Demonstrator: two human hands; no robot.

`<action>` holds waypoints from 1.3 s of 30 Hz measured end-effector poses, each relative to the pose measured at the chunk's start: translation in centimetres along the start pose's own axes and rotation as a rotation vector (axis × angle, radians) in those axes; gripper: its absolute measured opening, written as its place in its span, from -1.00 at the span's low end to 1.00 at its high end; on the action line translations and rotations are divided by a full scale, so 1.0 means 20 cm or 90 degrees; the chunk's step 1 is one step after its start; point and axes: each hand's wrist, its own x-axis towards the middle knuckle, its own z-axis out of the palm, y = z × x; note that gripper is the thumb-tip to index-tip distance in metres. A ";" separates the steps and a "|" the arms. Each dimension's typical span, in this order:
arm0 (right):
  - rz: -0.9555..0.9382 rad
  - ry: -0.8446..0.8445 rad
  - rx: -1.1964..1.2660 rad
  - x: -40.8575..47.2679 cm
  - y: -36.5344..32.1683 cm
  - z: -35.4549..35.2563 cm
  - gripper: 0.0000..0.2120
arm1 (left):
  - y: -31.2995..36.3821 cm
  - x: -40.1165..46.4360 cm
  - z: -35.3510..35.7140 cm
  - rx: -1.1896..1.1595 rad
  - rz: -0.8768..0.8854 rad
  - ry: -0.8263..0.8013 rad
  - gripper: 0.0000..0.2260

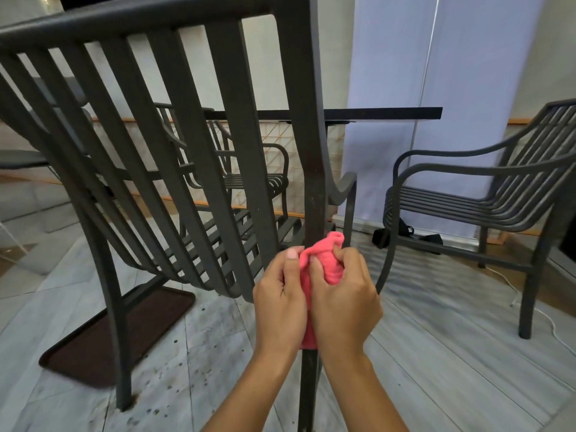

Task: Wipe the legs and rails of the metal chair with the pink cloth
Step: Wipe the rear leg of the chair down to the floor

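A dark grey metal chair (193, 126) with a slatted back stands right in front of me, seen from behind. Its right rear leg (313, 182) runs down the middle of the view. A pink cloth (324, 254) is wrapped round that leg at about seat height. My left hand (280, 304) grips the cloth from the left, thumb up against the leg. From the right, my right hand (344, 300) grips the cloth with curled fingers. Below my wrists the leg shows again, down to the bottom edge.
A second grey metal chair (486, 194) stands at the right, a third (249, 169) behind the slats under a dark table (374, 113). A brown mat (118, 335) lies on the pale tiled floor at the left. A white cable (536, 313) trails by the right chair.
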 end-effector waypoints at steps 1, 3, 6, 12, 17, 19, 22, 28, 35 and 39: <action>0.005 -0.009 -0.004 -0.01 0.01 0.00 -0.82 | 0.00 0.00 0.00 0.003 -0.002 0.002 -0.71; 0.016 -0.033 -0.008 -0.01 0.03 -0.01 -0.82 | -0.01 0.00 0.00 0.014 -0.003 0.000 -0.71; 0.020 -0.072 -0.003 -0.02 0.05 -0.04 -0.79 | -0.01 0.00 0.00 0.028 -0.003 -0.009 -0.74; -0.010 -0.099 0.024 0.00 0.06 -0.13 -0.72 | 0.00 0.01 0.00 0.007 0.024 -0.018 -0.75; -0.060 -0.036 0.098 0.07 -0.02 -0.21 -0.67 | 0.06 0.04 0.01 -0.034 0.025 -0.015 -0.75; -0.073 -0.008 0.116 0.12 -0.09 -0.23 -0.69 | 0.07 0.04 0.02 -0.046 0.024 -0.014 -0.75; -0.081 0.017 0.126 0.21 -0.19 -0.22 -0.71 | 0.08 0.04 0.02 -0.091 0.000 -0.027 -0.71; -0.041 0.002 0.022 0.29 -0.30 -0.14 -0.66 | 0.07 0.04 0.02 -0.137 -0.035 0.001 -0.64; 0.002 0.013 -0.011 0.28 -0.34 -0.10 -0.69 | 0.06 0.04 0.01 -0.158 -0.043 -0.019 -0.47; 0.022 0.005 -0.002 0.27 -0.33 -0.10 -0.71 | 0.07 0.03 0.00 -0.172 -0.045 -0.038 -0.37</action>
